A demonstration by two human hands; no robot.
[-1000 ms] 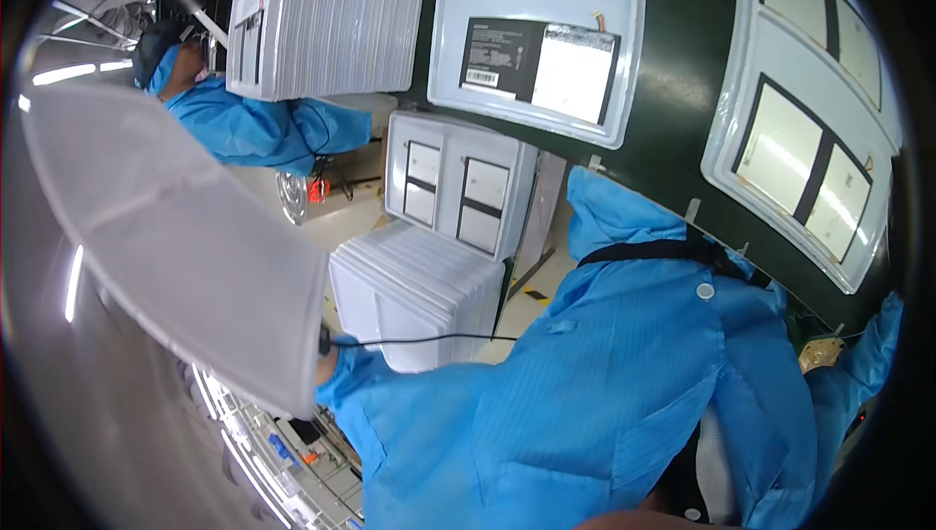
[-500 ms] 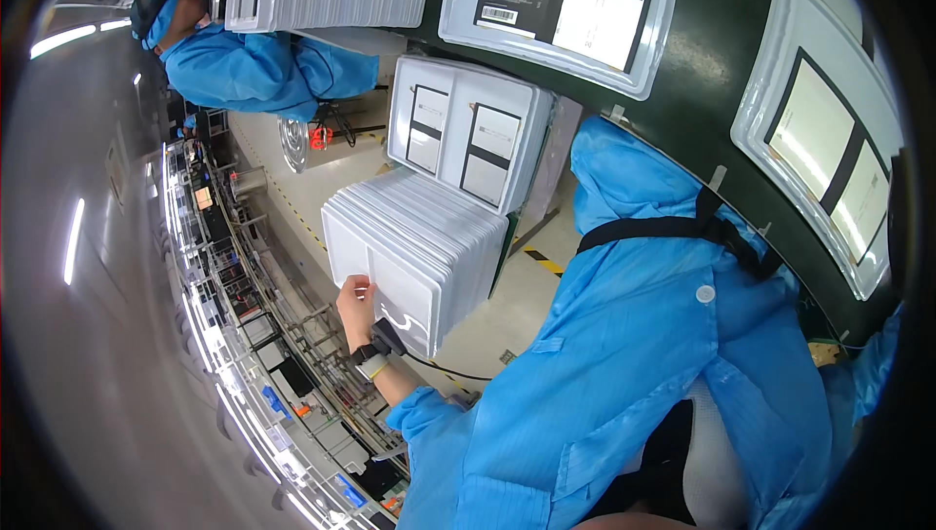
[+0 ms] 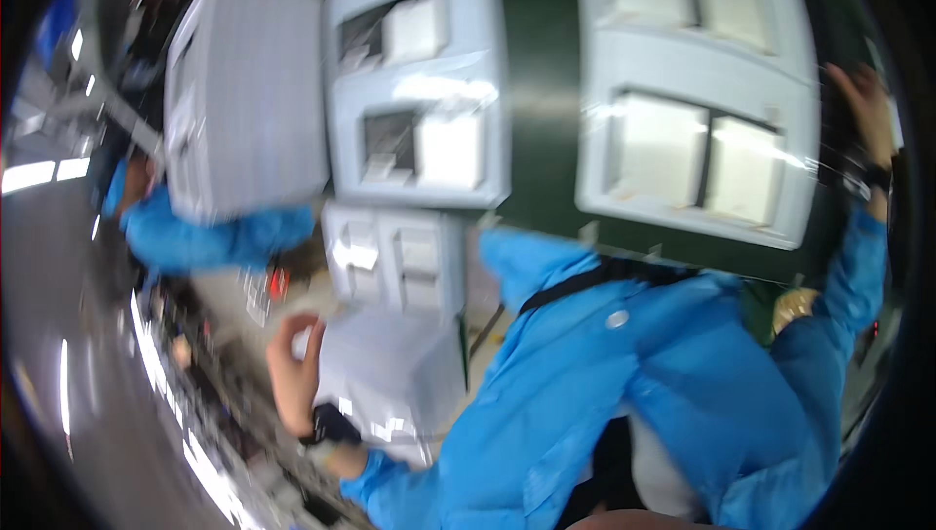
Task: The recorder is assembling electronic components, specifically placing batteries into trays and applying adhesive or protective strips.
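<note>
My left hand [image 3: 295,364] is raised beside a stack of white plastic trays [image 3: 385,364], blurred by motion. Its thumb and fingers are apart, with nothing seen between them. At the far right, my right hand [image 3: 868,111] is stretched out with fingers spread, close to the right edge of a white tray [image 3: 692,57] on the dark green table. That tray holds several flat battery packs [image 3: 663,150] with pale faces and black bands. Left of it, another white tray [image 3: 414,86] carries two black-and-white battery packs [image 3: 448,150].
A tall stack of white trays [image 3: 258,91] stands at the table's left. Below it, a lower tray [image 3: 444,247] with battery packs sits behind the left-hand stack. Green table surface [image 3: 543,120] shows between the two trays. A person in blue workwear [image 3: 210,237] is at far left.
My left hand has come away from the face of the tray stack and now is beside it. My right hand has come into view. The view has swung right and is blurred.
</note>
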